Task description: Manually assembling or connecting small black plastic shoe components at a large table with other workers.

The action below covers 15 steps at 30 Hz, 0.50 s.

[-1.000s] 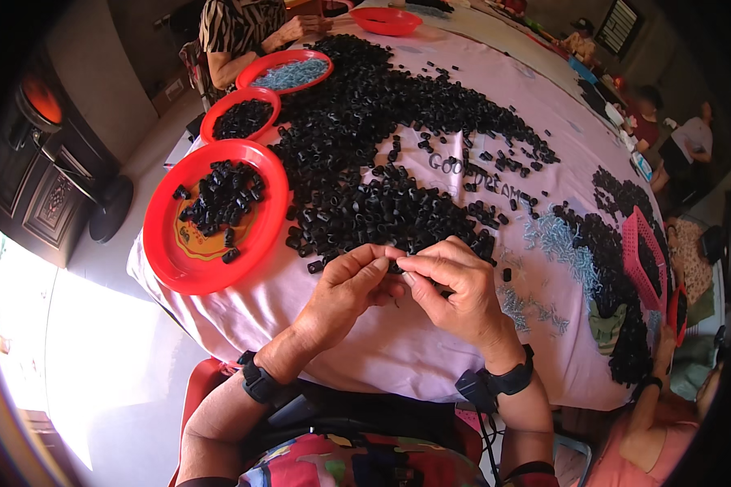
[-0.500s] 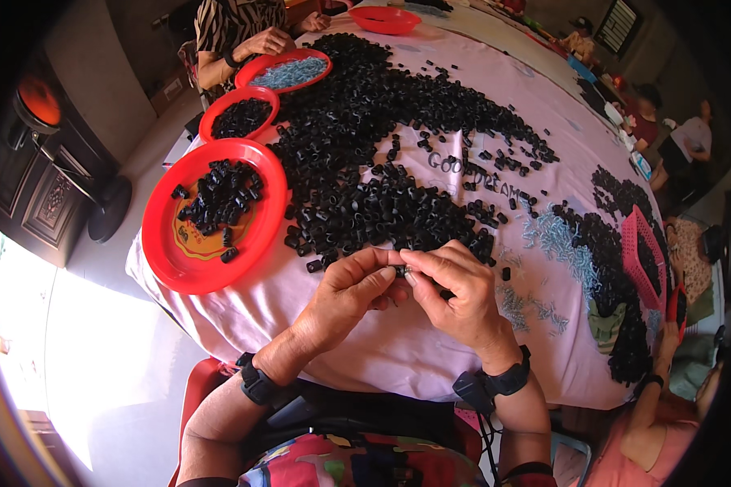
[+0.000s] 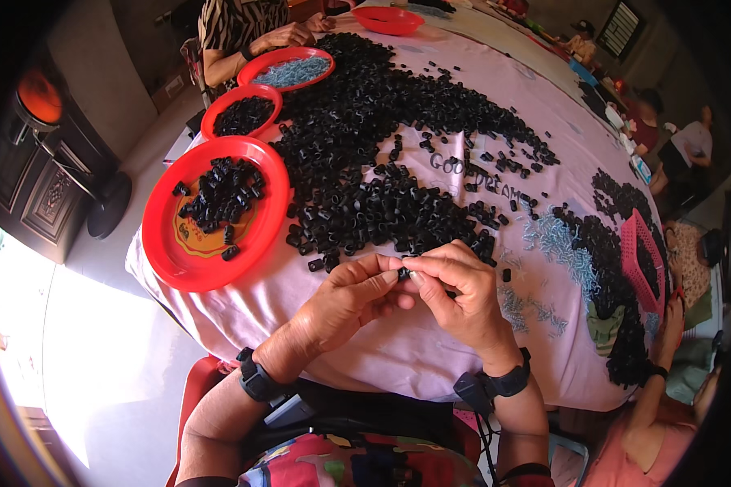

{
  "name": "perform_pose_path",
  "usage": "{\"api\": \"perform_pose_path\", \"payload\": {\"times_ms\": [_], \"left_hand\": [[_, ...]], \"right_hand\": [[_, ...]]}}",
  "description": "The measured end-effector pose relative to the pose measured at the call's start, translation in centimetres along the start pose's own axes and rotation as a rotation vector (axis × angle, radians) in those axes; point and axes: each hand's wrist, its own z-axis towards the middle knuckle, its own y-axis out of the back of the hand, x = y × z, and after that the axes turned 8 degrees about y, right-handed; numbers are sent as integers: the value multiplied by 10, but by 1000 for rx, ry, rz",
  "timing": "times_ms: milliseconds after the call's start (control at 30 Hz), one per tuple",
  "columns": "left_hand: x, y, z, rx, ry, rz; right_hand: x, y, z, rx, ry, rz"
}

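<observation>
Both my hands meet above the near edge of the table, pinching one small black tubular piece (image 3: 403, 274) between them. My left hand (image 3: 353, 296) grips it with thumb and forefinger. From the other side, the thumb and fingertips of my right hand (image 3: 456, 290) press on the same piece; the fingers hide most of it. Just beyond my fingertips lies a large pile of loose black tubular pieces (image 3: 382, 211). Left of my hands, a red plate (image 3: 159, 256) with a yellow centre carries a heap of black pieces (image 3: 223, 195).
Two more red dishes stand farther back, one with black parts (image 3: 244, 116), one with small blue-grey pieces (image 3: 294, 72). More blue-grey pieces (image 3: 562, 247) and a pink basket (image 3: 642, 264) lie at right. Co-workers sit around the pink-clothed table (image 3: 544, 357), one at far left (image 3: 244, 36).
My fingers have shifted slightly around the black piece, which stays between both hands. The far-left co-worker's hand has moved a little to the right, above the blue-grey pieces.
</observation>
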Motion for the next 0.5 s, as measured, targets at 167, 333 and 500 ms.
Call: {"api": "perform_pose_path", "payload": {"times_ms": [167, 333, 500], "left_hand": [[-3, 6, 0, 42, -1, -16], [-18, 22, -9, 4, -80, -229], [-14, 24, -6, -3, -76, -171]], "right_hand": [[4, 4, 2, -27, -44, -21], [-11, 28, -1, -99, -236, -218], [-27, 36, -10, 39, -271, -248]]}}
